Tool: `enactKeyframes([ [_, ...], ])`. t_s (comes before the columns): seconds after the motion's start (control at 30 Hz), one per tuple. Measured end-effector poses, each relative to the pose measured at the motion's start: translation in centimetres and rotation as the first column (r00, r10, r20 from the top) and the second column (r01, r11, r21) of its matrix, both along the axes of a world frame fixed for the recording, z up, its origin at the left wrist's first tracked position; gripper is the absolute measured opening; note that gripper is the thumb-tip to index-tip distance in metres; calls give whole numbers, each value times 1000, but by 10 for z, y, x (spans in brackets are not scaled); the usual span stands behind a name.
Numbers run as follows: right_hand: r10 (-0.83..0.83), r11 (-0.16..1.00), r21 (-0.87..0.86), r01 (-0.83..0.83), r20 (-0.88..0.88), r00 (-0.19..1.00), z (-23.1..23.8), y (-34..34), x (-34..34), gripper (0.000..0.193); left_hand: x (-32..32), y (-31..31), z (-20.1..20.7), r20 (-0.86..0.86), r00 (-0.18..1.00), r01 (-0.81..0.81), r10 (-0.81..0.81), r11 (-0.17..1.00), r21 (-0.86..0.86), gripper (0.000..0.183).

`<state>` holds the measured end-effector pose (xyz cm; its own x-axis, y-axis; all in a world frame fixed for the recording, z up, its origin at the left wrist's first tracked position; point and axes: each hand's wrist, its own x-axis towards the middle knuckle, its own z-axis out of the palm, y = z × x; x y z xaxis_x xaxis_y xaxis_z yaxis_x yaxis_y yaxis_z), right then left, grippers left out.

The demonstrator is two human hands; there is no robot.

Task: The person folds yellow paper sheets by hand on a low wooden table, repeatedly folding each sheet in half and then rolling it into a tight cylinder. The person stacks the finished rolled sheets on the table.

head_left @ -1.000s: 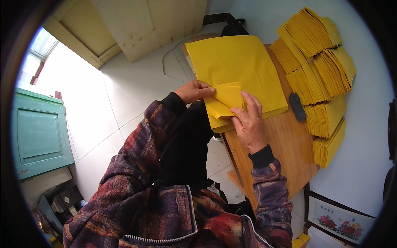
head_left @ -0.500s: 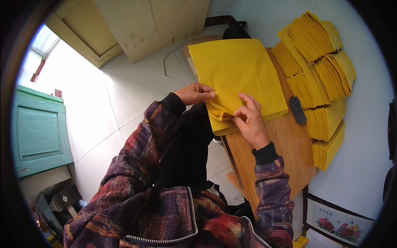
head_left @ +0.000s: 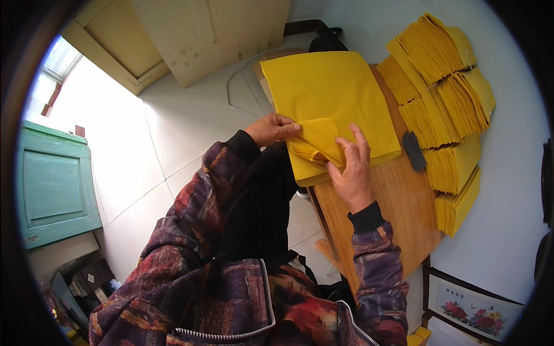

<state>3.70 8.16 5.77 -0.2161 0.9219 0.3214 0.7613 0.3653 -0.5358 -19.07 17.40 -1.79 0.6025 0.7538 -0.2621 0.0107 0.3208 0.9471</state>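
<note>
A large stack of yellow sheets [head_left: 323, 81] lies on the wooden table, its near edge toward me. On its near left part rests a small bundle of folded yellow sheets [head_left: 317, 141], layers showing at its lower edge. My left hand [head_left: 276, 130] pinches that bundle's upper left corner between thumb and fingers. At the bundle's right side is my right hand [head_left: 353, 173], thumb against its lower right edge. Its fingers are apart and reach over the large stack. Whether the material is paper or thin cloth I cannot tell.
Tied yellow bundles [head_left: 456, 104] pile up along the table's right side by the wall. A dark grey glove [head_left: 414, 151] lies beside them on the wooden table [head_left: 398, 202]. A green cabinet [head_left: 57, 181] stands at left, and a framed flower picture [head_left: 473, 305] at lower right.
My right hand has let go of the folded sheets' edge and spread its fingers, moving slightly right. The top sheet now lies flatter across the bundle. My left hand stays put.
</note>
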Motion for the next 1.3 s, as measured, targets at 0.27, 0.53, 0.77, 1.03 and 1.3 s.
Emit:
enactKeyframes([
  [0.27, 102, 989, 83, -120, 190, 976, 0, -6, 1, 15, 4, 0, -3, -56, 996, -62, 63, 998, 25, 35],
  [0.53, 122, 987, -110, -119, 17, 992, 0, 2, 1, 8, 1, -3, 9, -67, 997, -25, 28, 999, 38, 33],
  [0.77, 112, 959, -245, -142, -133, 985, -3, 10, 5, 11, 0, -4, 15, -48, 999, -6, 8, 999, 37, 33],
  [1.03, -41, 993, -117, 20, -175, 984, -6, 7, 37, 12, -2, -1, -1, -133, 990, -19, 41, 986, 167, 39],
  [1.3, -702, 708, 193, 679, 290, 650, -28, 29, 147, 26, 0, -4, 1, -47, 996, -79, 80, 997, 23, 36],
])
